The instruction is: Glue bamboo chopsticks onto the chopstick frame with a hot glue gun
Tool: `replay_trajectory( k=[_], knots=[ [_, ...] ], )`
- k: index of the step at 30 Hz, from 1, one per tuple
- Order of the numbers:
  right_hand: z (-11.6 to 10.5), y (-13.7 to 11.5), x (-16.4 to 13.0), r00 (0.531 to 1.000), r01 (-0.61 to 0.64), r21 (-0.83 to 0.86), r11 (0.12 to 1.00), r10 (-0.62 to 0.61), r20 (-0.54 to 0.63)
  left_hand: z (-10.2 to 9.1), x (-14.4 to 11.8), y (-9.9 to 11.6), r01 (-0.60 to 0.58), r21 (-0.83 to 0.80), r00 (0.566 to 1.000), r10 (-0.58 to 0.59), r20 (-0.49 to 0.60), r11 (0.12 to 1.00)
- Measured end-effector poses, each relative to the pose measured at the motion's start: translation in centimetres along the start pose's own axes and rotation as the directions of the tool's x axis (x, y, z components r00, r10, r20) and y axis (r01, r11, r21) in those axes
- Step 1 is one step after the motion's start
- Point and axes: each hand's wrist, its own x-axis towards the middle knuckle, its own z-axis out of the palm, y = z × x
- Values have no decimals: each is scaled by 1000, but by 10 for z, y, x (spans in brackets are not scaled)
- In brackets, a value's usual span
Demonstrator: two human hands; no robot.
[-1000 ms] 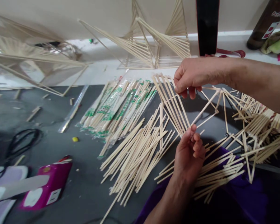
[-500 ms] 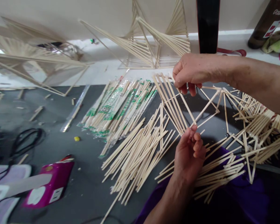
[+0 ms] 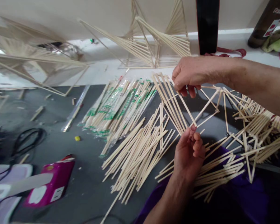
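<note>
I see pale cream-yellow along the slim wooden sticks of the fan-shaped framework (image 3: 170, 104), repeated in close parallel stripes, and the same tone in the loose pile of thin wooden sticks (image 3: 135, 152). On my dark grey bench (image 3: 91, 177), the clear plastic-wrapped stick packets (image 3: 119, 105) carry bright green print. I make out a magenta flat packet (image 3: 57, 179) with white patches, a pale lavender flat pad (image 3: 21, 171) edged in white, a small yellow lump (image 3: 77, 138), a black coiled cable (image 3: 25, 141), deep purple fabric (image 3: 238, 183), and a dark brown bottle (image 3: 262, 28) with whitish lettering and a red-and-white label.
</note>
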Motion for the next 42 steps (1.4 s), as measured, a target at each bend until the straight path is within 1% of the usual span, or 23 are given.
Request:
replay_trajectory(
  k=[15, 24, 30, 34, 38, 42],
  knots=[
    [3, -2, 1, 1000, 6, -35, 999, -7, -20, 3, 0, -1, -19, -12, 999, 19, -39, 1000],
    [5, -9, 3, 998, -51, -105, 993, 48, -29, 0, 0, -2, -30, 27, 999, 31, -38, 999],
    [6, -6, 3, 999, -27, -49, 998, 26, -21, 3, -1, -2, -29, 21, 999, 30, -45, 999],
    [6, -6, 2, 998, -56, -60, 997, 54, -31, 2, -1, -1, -21, 12, 1000, 21, -17, 1000],
    [6, -7, 1, 999, -32, -57, 998, 30, -27, -2, 1, 0, -18, 15, 999, 17, 29, 1000],
    [6, -5, 1, 1000, -3, -41, 999, 2, -23, -4, 1, 0, -11, 7, 999, 11, 38, 1000]
  ],
)
